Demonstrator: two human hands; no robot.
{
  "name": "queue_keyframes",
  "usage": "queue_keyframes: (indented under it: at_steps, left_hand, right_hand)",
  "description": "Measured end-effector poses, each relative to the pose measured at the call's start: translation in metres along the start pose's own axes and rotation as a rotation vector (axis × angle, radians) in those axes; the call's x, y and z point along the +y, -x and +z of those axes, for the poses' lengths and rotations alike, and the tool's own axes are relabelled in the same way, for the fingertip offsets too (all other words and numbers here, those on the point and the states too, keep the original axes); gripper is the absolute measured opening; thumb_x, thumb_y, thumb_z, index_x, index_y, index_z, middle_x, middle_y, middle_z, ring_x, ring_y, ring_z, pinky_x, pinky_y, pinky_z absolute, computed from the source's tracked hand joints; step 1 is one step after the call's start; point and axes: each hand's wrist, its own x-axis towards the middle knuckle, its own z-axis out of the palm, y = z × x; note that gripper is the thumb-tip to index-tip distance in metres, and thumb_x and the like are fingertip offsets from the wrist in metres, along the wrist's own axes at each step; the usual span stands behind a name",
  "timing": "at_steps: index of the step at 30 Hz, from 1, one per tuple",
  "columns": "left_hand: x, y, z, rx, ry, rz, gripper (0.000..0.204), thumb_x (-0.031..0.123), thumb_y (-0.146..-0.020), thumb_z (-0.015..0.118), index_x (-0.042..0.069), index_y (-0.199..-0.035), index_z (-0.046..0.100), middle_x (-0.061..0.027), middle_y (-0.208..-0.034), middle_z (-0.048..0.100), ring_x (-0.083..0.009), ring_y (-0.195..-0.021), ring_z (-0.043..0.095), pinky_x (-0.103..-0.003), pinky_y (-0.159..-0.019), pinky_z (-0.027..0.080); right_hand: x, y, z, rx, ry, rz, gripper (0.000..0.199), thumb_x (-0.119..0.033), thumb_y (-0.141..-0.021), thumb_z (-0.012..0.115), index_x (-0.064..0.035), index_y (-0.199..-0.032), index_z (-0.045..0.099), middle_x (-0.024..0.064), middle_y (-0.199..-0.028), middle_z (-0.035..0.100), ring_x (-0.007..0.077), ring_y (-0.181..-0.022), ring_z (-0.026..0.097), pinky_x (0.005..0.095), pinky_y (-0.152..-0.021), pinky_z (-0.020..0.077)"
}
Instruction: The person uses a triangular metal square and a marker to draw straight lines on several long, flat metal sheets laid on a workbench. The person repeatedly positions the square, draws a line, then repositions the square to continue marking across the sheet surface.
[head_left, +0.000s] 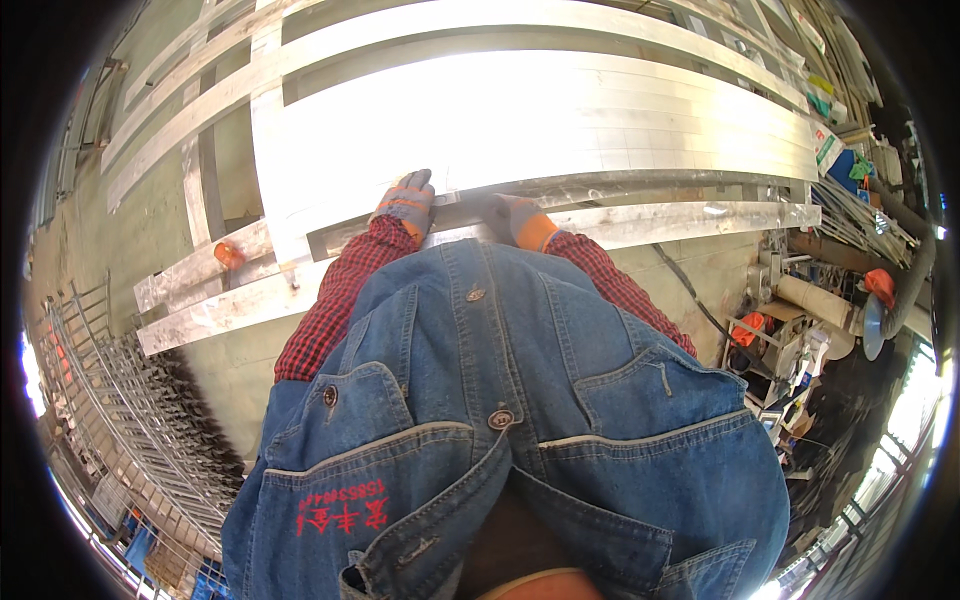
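My left hand (406, 204), in a grey and orange work glove, rests at the near edge of a bright panel of long metal strips (560, 120). Its fingers are stretched out over the metal. A small silvery piece (446, 199) lies just right of those fingers; I cannot tell whether it is loose or fixed. Close by, my right hand (522, 222), in a matching glove, is at the same edge. Its fingers are blurred and partly lost against a dark metal bar (600, 190), so their grip is unclear.
Long metal rails (290, 290) form a frame under and around the panel. An orange object (229, 255) sits on the left rails. Stacked metal racks (110, 370) stand at the left. At right are bundled rods (860, 215), a flexible hose (922, 270) and a cluttered bench (790, 350).
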Motion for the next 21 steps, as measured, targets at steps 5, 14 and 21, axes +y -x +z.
queue_keyframes:
  at_steps: [5,14,21]
  left_hand:
    - [-0.027,0.017,0.007,0.003,0.026,-0.046,0.044,0.026,-0.108,0.061,0.005,-0.147,0.062,-0.0120,-0.172,0.042,-0.0301,-0.159,0.040,-0.042,-0.129,0.040]
    - [-0.053,0.015,0.024,0.129,0.088,0.043,0.042,0.021,-0.098,0.072,0.002,-0.135,0.066,-0.0141,-0.163,0.053,-0.0340,-0.149,0.051,-0.044,-0.122,0.046]
    - [-0.059,0.016,0.023,0.105,0.116,0.060,0.042,0.017,-0.097,0.072,0.004,-0.137,0.065,-0.0126,-0.163,0.052,-0.0340,-0.149,0.051,-0.043,-0.123,0.046]
  right_hand:
    - [-0.007,-0.012,0.016,0.031,-0.078,0.026,0.041,-0.042,-0.108,0.054,-0.0125,-0.129,0.073,0.0178,-0.127,0.076,0.0419,-0.121,0.070,0.0481,-0.103,0.0559]
    - [-0.023,0.003,0.015,0.127,-0.123,-0.010,0.032,-0.034,-0.105,0.059,-0.0177,-0.128,0.074,0.0157,-0.128,0.076,0.0399,-0.121,0.070,0.0459,-0.105,0.0561]
    - [-0.034,0.002,0.012,0.109,-0.138,0.102,0.039,-0.042,-0.105,0.056,-0.0158,-0.127,0.074,0.0172,-0.126,0.077,0.0414,-0.120,0.071,0.0462,-0.103,0.0567]
